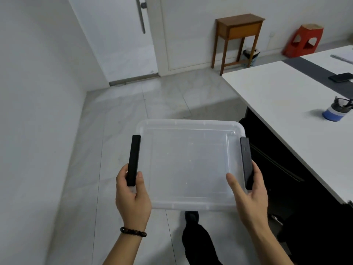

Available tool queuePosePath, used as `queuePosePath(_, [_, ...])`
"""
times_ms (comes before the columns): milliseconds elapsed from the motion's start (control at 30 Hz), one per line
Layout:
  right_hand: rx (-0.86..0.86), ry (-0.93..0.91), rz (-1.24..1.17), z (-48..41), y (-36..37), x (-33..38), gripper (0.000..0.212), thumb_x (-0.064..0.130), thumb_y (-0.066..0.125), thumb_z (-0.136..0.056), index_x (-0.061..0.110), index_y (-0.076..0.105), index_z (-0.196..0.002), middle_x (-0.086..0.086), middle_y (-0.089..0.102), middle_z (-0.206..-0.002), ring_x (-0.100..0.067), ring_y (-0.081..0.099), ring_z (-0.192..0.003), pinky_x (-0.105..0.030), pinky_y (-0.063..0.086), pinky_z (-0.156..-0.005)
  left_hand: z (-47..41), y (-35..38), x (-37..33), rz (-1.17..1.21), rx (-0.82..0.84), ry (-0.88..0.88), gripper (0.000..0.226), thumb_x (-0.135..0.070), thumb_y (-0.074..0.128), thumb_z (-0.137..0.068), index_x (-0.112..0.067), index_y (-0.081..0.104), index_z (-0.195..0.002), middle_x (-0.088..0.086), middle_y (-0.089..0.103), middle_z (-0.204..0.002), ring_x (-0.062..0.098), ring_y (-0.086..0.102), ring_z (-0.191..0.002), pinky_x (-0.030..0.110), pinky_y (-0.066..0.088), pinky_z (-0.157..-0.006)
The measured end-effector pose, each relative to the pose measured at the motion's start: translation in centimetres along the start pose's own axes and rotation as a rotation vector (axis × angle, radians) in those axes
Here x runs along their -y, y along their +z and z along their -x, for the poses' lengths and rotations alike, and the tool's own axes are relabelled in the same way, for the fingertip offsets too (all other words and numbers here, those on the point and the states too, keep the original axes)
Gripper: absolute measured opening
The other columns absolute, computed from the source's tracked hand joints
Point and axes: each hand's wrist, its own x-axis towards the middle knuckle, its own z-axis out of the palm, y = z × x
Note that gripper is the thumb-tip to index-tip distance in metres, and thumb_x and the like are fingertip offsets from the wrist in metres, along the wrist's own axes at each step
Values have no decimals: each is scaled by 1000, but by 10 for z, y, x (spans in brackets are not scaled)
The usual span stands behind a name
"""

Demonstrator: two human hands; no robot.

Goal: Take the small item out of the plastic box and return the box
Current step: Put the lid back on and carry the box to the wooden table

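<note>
A clear plastic box (pixel 191 163) with a translucent lid and two black side latches hangs in the air above the tiled floor. My left hand (pixel 132 196) grips its left side at the black latch (pixel 133 159). My right hand (pixel 248 196) grips the right side at the other black latch (pixel 246 161). Through the lid I see nothing inside the box. A small blue and white roll-like item (pixel 334 112) with dark clips on top stands on the white table (pixel 282 104) to the right.
A black phone (pixel 341 77) lies on a grey strip of the table. A wooden side table (pixel 238 37), a small bin (pixel 250 57) and a red stool (pixel 303 41) stand by the far wall. A white door (pixel 122 44) is ahead. My dark trouser leg and shoe (pixel 193 226) show below the box.
</note>
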Motion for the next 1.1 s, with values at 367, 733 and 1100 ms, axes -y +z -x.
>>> queuePosePath(367, [14,-10,-26,-319,174,58,67,32,75,-86,34,43,-145,19,61,-130,1,59,-118,-28,49,-98,-296,193,-43,12,-24,16,35,-23,56,-95,-16,51,-129,-6,59,-111,10,55,-97,8,36,-72])
queuePosePath(733, [9,-26,71,-611,342,70,66,40,74,-82,41,43,-141,37,56,-118,25,52,-106,-8,40,-81,-578,407,-25,86,20,-64,34,-26,56,-95,-18,52,-128,-5,59,-112,13,56,-98,16,39,-72])
queuePosePath(1100, [-368,95,43,-865,384,72,69,45,67,-76,35,46,-141,26,59,-124,19,53,-107,-16,42,-85,-782,683,-90,73,371,80,32,-30,56,-94,-23,53,-126,0,64,-115,18,61,-102,32,50,-81])
